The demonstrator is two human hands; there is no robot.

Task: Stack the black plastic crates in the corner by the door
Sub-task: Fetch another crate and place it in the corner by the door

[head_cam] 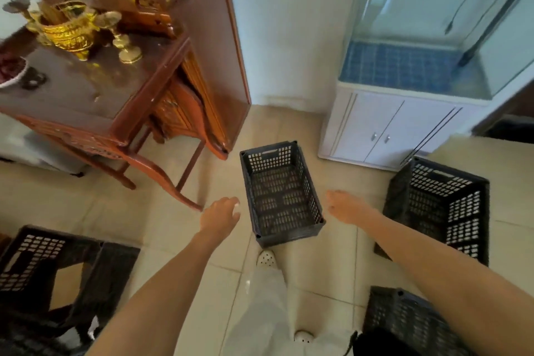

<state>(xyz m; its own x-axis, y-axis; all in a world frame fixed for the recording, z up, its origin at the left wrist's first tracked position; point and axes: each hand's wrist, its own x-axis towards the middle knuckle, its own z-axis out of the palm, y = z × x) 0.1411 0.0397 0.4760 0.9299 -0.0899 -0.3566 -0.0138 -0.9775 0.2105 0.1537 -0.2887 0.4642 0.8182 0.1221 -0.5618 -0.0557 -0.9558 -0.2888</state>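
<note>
1. Head view: a black plastic crate (281, 193) stands upright on the tiled floor (161, 228), in the gap between a wooden cabinet (202, 66) and a white cupboard (390, 130). Its mesh walls and bottom are bare; nothing lies inside.
2. The left hand (221, 215) reaches toward the crate's left side, fingers (235, 206) loosely spread, near the wall but apart from it, gripping nothing.
3. The right hand (345, 206) hangs just beside the crate's right wall, fingers relaxed and open, also with nothing in them; whether it touches the rim I cannot tell.
4. A second crate (439, 208) sits on the floor to the right, before the cupboard, and looks empty.
5. A third crate (404, 321) shows at the lower right edge, partly hidden by the right forearm; its contents cannot be seen.
6. At the lower left, a blurred crate (43, 263) lies with floor showing through its opening.
7. A glass tank (433, 32) rests on the cupboard, with a blue grid on its bottom.
8. Golden vessels (69, 32) stand on the wooden surface (86, 87).
</note>
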